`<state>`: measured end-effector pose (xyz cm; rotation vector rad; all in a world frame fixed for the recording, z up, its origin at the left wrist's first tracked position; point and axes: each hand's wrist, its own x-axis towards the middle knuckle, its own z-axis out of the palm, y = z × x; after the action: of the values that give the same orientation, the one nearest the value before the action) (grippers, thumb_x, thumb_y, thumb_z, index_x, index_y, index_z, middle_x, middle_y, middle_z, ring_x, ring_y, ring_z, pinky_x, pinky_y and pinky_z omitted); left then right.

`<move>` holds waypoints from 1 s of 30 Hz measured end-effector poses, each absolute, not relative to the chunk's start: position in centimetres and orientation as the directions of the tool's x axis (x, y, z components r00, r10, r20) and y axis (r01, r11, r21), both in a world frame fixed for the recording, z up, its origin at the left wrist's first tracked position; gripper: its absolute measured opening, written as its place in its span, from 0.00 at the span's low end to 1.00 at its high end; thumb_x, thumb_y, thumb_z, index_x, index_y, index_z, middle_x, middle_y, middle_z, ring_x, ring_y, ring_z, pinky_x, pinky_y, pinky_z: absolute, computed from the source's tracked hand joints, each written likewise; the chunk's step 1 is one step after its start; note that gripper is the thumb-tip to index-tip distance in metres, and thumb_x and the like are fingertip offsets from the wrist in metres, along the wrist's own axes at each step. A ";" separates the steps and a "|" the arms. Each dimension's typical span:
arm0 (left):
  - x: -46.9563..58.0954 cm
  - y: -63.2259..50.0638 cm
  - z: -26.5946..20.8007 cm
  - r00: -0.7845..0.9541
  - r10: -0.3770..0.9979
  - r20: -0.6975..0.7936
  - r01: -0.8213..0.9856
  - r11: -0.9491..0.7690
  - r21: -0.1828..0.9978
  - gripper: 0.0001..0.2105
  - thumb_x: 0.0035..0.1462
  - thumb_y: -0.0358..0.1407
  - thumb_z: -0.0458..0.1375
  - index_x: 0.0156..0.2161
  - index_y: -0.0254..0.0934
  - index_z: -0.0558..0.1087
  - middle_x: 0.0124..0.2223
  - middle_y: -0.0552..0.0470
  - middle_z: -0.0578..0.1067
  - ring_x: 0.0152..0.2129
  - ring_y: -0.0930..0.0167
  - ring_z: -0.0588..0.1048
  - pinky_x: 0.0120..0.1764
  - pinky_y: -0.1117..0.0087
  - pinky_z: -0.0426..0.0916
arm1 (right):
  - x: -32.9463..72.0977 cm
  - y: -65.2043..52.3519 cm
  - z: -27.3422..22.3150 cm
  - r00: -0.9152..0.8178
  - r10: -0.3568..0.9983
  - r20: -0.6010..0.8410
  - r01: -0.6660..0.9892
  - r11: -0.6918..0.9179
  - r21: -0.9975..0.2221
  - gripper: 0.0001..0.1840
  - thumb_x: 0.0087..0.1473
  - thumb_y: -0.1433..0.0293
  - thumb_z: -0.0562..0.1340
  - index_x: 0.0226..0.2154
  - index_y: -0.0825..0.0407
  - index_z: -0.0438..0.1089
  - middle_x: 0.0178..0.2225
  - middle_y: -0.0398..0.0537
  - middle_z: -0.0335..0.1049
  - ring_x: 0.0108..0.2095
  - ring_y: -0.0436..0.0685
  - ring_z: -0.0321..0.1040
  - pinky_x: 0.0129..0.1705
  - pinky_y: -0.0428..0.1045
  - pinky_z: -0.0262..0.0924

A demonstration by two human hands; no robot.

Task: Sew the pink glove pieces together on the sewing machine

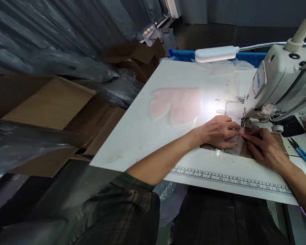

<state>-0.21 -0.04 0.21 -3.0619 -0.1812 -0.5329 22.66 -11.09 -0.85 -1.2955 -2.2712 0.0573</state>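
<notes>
A white sewing machine (264, 80) stands at the right of the white table, its needle and presser foot (243, 122) low over the work. Under and around my left hand (220, 132) lies a thin, translucent whitish piece of material (236, 146). That hand rests flat on it just left of the presser foot, fingers stretched out. My right hand (266, 148) is at the material's right edge in front of the foot, with thumb and index finger closed on it. A brown sheet (247, 151) shows beneath both hands. Fingers partly hide the stitched area.
A pale pink mitten-shaped fabric piece (185, 103) lies on the table (132, 136) to the left. Blue thread snips (304, 154) and a dark phone-like slab (292, 126) are at the right. A lamp (216, 53) hangs above. Cardboard boxes (51, 102) stand beyond the left edge.
</notes>
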 end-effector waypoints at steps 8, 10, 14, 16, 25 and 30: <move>0.1 0.0 0.1 0.920 0.148 0.363 0.206 -0.970 -0.126 0.20 0.69 0.44 0.47 0.43 0.35 0.77 0.50 0.46 0.79 0.30 0.70 0.74 0.36 0.64 0.65 | 22.5 -11.3 -0.8 -0.415 0.801 0.431 0.786 0.555 -0.273 0.17 0.65 0.68 0.56 0.53 0.47 0.75 0.43 0.55 0.69 0.40 0.59 0.68 0.40 0.56 0.70; 0.2 0.0 0.1 0.918 0.176 0.356 0.233 -0.965 -0.124 0.20 0.70 0.44 0.46 0.45 0.34 0.77 0.51 0.45 0.79 0.31 0.69 0.74 0.37 0.64 0.65 | 22.5 -11.3 -0.9 -0.405 0.815 0.415 0.795 0.538 -0.280 0.18 0.65 0.68 0.56 0.53 0.46 0.74 0.44 0.55 0.69 0.40 0.59 0.68 0.40 0.56 0.71; 0.4 -0.1 -0.1 0.909 0.266 0.321 0.311 -0.946 -0.096 0.20 0.70 0.45 0.46 0.51 0.35 0.75 0.52 0.43 0.78 0.35 0.67 0.75 0.39 0.63 0.65 | 22.5 -11.2 -1.2 -0.393 0.822 0.411 0.806 0.524 -0.276 0.19 0.66 0.66 0.55 0.54 0.48 0.74 0.44 0.57 0.69 0.41 0.61 0.69 0.42 0.57 0.71; 0.5 -0.1 -0.1 0.898 0.306 0.315 0.345 -0.935 -0.078 0.21 0.70 0.46 0.46 0.52 0.35 0.75 0.52 0.43 0.78 0.36 0.66 0.75 0.40 0.62 0.65 | 22.6 -11.1 -1.3 -0.391 0.829 0.400 0.804 0.519 -0.290 0.20 0.66 0.65 0.55 0.54 0.50 0.74 0.43 0.58 0.69 0.42 0.61 0.69 0.42 0.58 0.71; 0.4 0.3 -0.6 0.794 0.206 0.572 0.295 -0.953 -0.067 0.15 0.67 0.44 0.54 0.47 0.35 0.75 0.47 0.42 0.79 0.40 0.64 0.77 0.43 0.60 0.70 | 22.3 -10.5 -0.3 -0.348 0.898 0.271 0.747 0.440 -0.499 0.20 0.64 0.70 0.53 0.52 0.50 0.75 0.46 0.58 0.69 0.47 0.61 0.69 0.52 0.61 0.68; 1.0 0.2 -0.2 0.758 0.050 0.651 0.151 -0.983 -0.101 0.04 0.62 0.34 0.57 0.35 0.40 0.74 0.34 0.50 0.80 0.27 0.69 0.77 0.31 0.66 0.71 | 21.9 -10.0 0.1 -0.283 0.929 0.238 0.799 0.366 -0.478 0.16 0.60 0.74 0.58 0.47 0.49 0.78 0.43 0.52 0.72 0.47 0.58 0.68 0.53 0.54 0.65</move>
<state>0.99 0.24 -0.22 -2.8059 -0.1618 -1.0324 21.85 -10.02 0.14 -1.4941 -2.1579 0.3658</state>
